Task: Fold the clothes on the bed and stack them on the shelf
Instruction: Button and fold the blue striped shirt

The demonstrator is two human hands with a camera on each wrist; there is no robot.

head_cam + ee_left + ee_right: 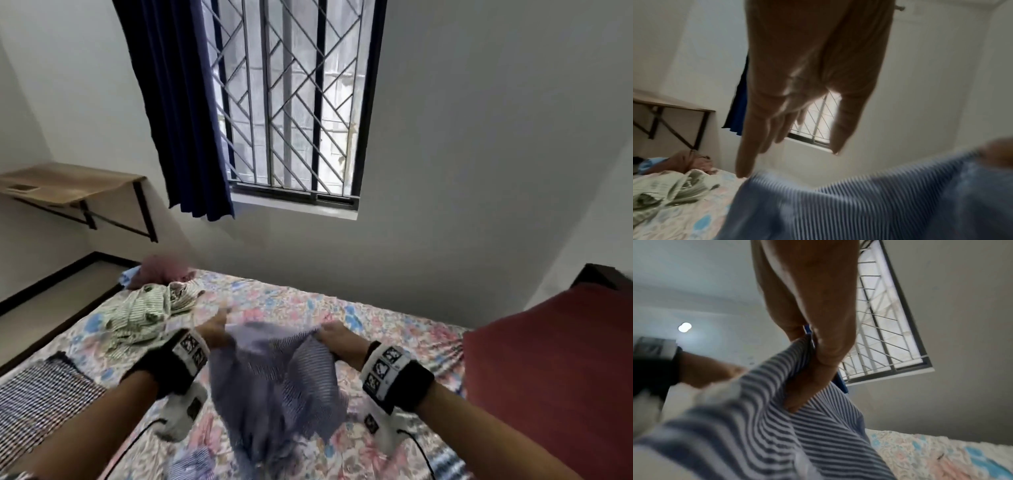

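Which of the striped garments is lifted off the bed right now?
The blue-and-white striped garment, held up between both hands. The green-striped garment lies crumpled on the floral bedsheet, untouched.

Soft striped shirt (274,380) in thin blue-and-white cloth, matt and crumpled. Bed (376,318) under a matt floral cotton-looking sheet. Shelf (65,185) shows pale wood-grain board on dark metal brackets. Window grille (291,102) looks like painted metal; curtain (178,102) is dark blue cloth.
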